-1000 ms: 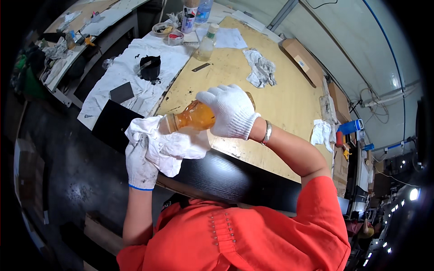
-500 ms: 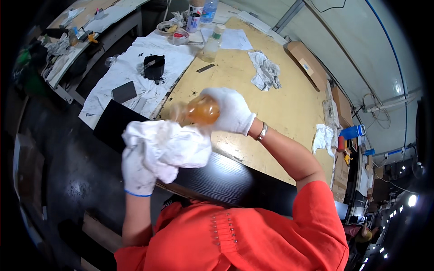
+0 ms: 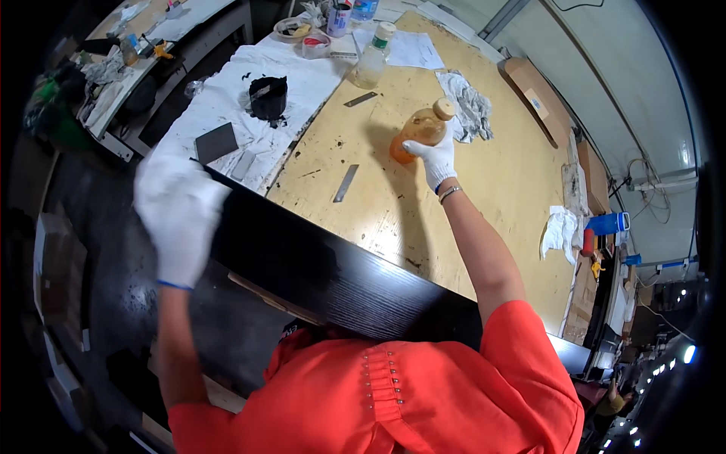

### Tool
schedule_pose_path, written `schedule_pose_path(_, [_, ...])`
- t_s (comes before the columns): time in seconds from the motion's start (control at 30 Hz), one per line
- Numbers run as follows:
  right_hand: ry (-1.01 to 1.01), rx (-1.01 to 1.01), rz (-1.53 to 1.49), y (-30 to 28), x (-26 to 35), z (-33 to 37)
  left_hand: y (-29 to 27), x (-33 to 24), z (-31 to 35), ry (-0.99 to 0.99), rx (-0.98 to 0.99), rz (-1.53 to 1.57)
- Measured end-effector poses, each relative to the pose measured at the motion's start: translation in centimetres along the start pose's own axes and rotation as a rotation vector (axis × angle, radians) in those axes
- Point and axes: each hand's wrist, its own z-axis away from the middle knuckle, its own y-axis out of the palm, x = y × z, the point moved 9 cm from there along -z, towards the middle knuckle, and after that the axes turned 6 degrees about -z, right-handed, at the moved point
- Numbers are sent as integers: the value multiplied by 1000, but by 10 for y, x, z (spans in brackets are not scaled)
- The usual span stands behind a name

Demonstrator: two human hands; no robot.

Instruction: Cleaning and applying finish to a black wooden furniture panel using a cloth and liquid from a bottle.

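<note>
My right hand [image 3: 439, 163], in a white knitted glove, is closed round a plastic bottle [image 3: 422, 130] of orange liquid with a pale cap. The bottle leans slightly over the yellowish tabletop [image 3: 484, 197]; whether its base touches is unclear. On the left, my gloved left hand [image 3: 180, 234] is smeared by motion, closed on a white cloth [image 3: 170, 181] at the far left end of a glossy black board [image 3: 333, 272]. This board lies along the table's near edge, in front of my body. Past it, a flat metal blade [image 3: 346, 183] lies on the tabletop.
A white sheet at left bears a black cup [image 3: 268, 98] and a dark square pad [image 3: 216, 142]. Farther back stand a clear capped bottle [image 3: 373, 57] and small tubs. A crumpled grey-white rag [image 3: 466, 106] lies beyond my right hand; cardboard [image 3: 537, 102] leans along the right edge.
My right hand has carried the orange bottle away from the cloth, to the right and farther over the table. My left hand has swung left with the cloth, uncovering the board and the metal blade.
</note>
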Motion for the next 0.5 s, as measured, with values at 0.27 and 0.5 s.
schedule_pose_path(0.27, [325, 405, 611, -17, 35, 125, 55, -120, 69, 177, -200, -376])
schedule_pose_path(0.5, [201, 616, 992, -32, 123, 275, 55, -100, 82, 281, 131, -392])
